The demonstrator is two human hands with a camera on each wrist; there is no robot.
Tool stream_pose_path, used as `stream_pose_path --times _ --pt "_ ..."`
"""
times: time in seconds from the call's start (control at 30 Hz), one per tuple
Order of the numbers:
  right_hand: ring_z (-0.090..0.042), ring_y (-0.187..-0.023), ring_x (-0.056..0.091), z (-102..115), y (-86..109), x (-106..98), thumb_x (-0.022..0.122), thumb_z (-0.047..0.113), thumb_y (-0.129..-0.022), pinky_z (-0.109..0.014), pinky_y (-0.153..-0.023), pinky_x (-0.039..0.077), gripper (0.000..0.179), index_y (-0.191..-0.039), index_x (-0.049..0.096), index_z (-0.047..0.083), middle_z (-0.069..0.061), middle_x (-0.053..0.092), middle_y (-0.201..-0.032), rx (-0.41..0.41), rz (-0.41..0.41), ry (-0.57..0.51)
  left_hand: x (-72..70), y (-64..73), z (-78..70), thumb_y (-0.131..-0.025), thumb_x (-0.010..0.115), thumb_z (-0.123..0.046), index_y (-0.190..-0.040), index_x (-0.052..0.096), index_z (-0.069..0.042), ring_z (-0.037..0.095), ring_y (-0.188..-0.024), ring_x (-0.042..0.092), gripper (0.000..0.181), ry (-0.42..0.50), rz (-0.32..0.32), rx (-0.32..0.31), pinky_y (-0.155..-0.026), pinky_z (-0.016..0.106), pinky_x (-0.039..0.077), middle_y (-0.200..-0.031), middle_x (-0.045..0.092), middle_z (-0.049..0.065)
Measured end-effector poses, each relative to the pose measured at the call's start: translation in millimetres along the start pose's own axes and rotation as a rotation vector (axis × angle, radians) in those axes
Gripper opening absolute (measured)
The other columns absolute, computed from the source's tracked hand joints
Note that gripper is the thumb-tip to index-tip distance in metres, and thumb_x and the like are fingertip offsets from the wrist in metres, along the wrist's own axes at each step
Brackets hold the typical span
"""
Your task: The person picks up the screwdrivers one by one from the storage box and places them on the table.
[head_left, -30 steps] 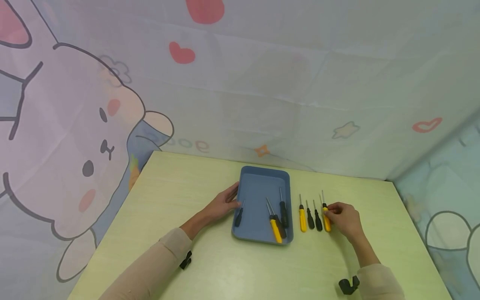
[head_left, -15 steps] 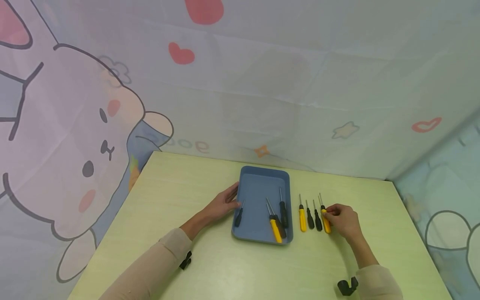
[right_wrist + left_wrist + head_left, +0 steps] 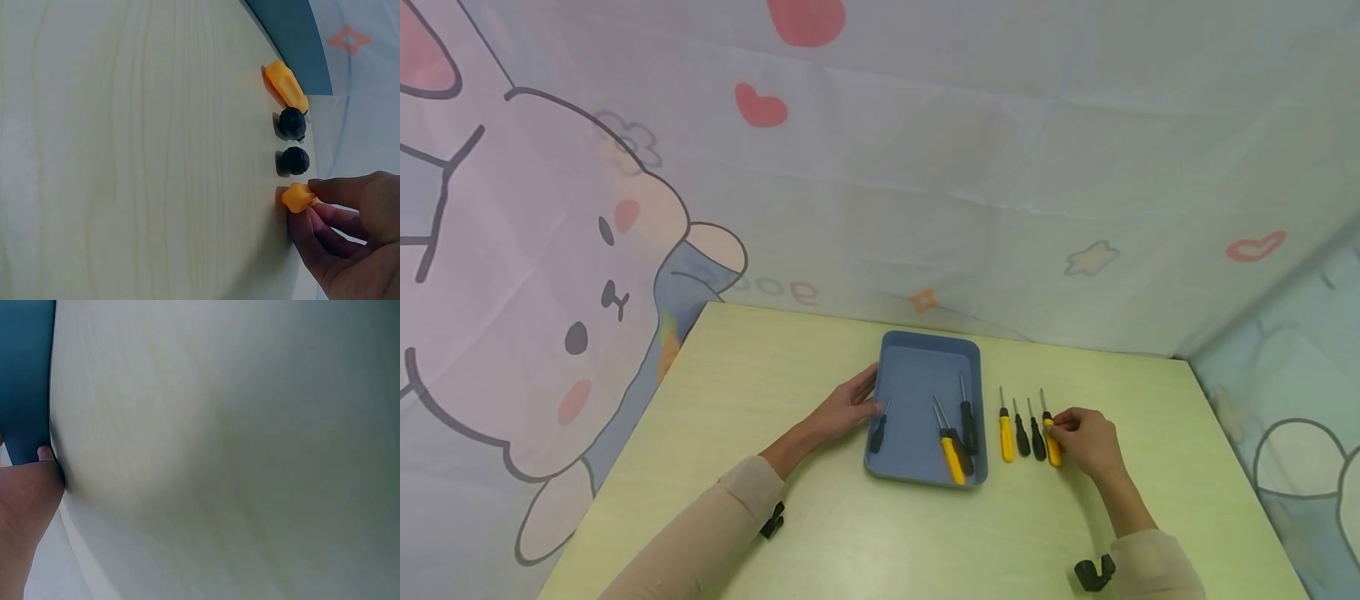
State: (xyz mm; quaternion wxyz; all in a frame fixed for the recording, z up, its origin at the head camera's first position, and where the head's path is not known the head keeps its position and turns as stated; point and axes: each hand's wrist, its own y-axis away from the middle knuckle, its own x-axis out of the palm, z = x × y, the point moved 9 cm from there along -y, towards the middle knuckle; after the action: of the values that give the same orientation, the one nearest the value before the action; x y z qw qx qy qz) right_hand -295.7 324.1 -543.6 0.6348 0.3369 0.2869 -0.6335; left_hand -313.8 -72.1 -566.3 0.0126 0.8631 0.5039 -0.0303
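In the head view my left hand (image 3: 844, 408) holds the left side of a blue-grey tray (image 3: 917, 340), its thumb at the rim and fingers along the outer wall. My right hand (image 3: 1088, 439) pinches the handle of a yellow screwdriver (image 3: 1054, 452) between thumb and fingers, at the right end of a row on the table. Left of it lie two black screwdrivers (image 3: 1037, 443) and another yellow screwdriver (image 3: 1006, 437), tips pointing away. From the right wrist view, thumb and fingers meet around the held yellow handle (image 3: 296, 199), close over the tabletop.
Inside the tray are a small black screwdriver (image 3: 877, 435) at the left and, at the right, a yellow-handled screwdriver (image 3: 953, 461) beside dark ones. A patterned cloth wall (image 3: 970, 183) rises behind the pale yellow table (image 3: 880, 542).
My right hand has shifted the pinched screwdriver slightly nearer and turned its tip a little left, then back towards straight. The left hand has stayed on the tray.
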Motion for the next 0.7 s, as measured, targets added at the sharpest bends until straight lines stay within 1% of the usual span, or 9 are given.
stream_pose_path --times 0.2,0.33,0.5,0.7 --pt "-0.024 -0.074 0.065 0.9 -0.3 -0.9 0.076 0.014 -0.096 -0.032 -0.061 0.051 0.023 -0.1 0.074 -0.008 -0.015 0.073 -0.086 0.019 -0.016 0.02 0.3 -1.4 0.9 -0.105 0.058 0.003 -0.168 0.01 0.003 0.033 -0.162 0.014 0.08 0.01 0.003 0.013 -0.13 0.046 0.019 -0.176 0.012 0.021" --pt "-0.025 -0.076 0.066 0.8 0.2 -0.7 0.075 0.015 -0.096 -0.032 -0.062 0.052 0.025 -0.102 0.074 -0.009 -0.017 0.074 -0.089 0.034 -0.017 0.028 0.8 -1.5 -0.2 -0.105 0.059 0.003 -0.168 0.01 0.003 0.034 -0.162 0.013 0.08 0.023 0.007 0.019 -0.13 0.046 0.018 -0.176 0.012 0.021" --pt "-0.027 -0.078 0.068 -0.7 1.8 0.2 0.075 0.016 -0.097 -0.033 -0.063 0.054 0.028 -0.105 0.074 -0.01 -0.019 0.074 -0.092 0.052 -0.016 0.023 0.8 -0.3 -1.3 -0.105 0.058 0.003 -0.168 0.01 0.003 0.034 -0.162 0.013 0.08 0.029 0.006 0.014 -0.13 0.047 0.018 -0.176 0.012 0.02" --pt "-0.028 -0.079 0.068 -2.9 3.7 0.4 0.074 0.016 -0.098 -0.033 -0.063 0.055 0.027 -0.105 0.074 -0.01 -0.02 0.074 -0.093 0.06 -0.015 0.026 0.3 -1.8 1.8 -0.105 0.058 0.004 -0.168 0.011 0.002 0.032 -0.162 0.014 0.079 0.019 -0.008 -0.005 -0.13 0.045 0.019 -0.176 0.013 0.02"
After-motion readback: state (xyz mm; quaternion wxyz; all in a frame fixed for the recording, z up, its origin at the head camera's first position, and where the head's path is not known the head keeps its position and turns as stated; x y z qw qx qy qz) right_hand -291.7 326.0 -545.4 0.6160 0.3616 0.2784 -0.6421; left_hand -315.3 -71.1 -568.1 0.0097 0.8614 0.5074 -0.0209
